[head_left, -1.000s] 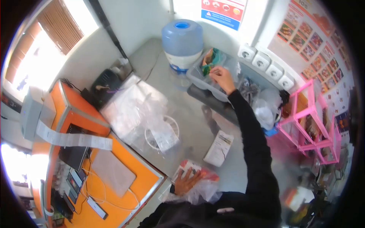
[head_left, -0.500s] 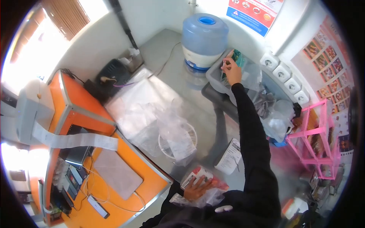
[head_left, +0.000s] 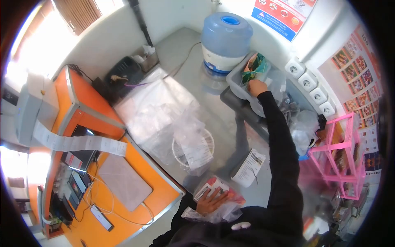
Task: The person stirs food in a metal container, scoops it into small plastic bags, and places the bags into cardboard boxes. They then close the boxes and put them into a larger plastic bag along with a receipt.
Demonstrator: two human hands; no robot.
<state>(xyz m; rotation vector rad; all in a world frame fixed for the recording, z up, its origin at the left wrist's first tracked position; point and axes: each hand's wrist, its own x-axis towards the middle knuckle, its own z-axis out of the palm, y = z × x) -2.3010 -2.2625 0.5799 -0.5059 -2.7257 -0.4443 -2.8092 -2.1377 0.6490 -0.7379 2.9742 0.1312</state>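
My left hand [head_left: 212,201] lies with its fingers spread over a red-and-white package [head_left: 212,187] in a clear plastic bag [head_left: 224,213], close to my body. At the far right of the counter, my right hand [head_left: 257,87] is at a translucent plastic tub [head_left: 235,78]. Its fingers are curled together and point down into the tub; whatever they hold is hidden. Just beyond them, a green packet [head_left: 254,66] stands in the tub. A printed white paper slip [head_left: 249,168] with a dark twist tie lies between my two arms.
A water jug on a dispenser base [head_left: 226,41] stands behind the tub. Plastic bags [head_left: 156,111] and a white round basket [head_left: 177,154] cover the counter's middle. An orange desk [head_left: 123,214] is at left, a pink rack [head_left: 335,152] at right, wall sockets [head_left: 306,82] above.
My right hand has moved down and toward me, from above the tub with a thin item pinched, to inside its near edge. My left hand stays on the package.
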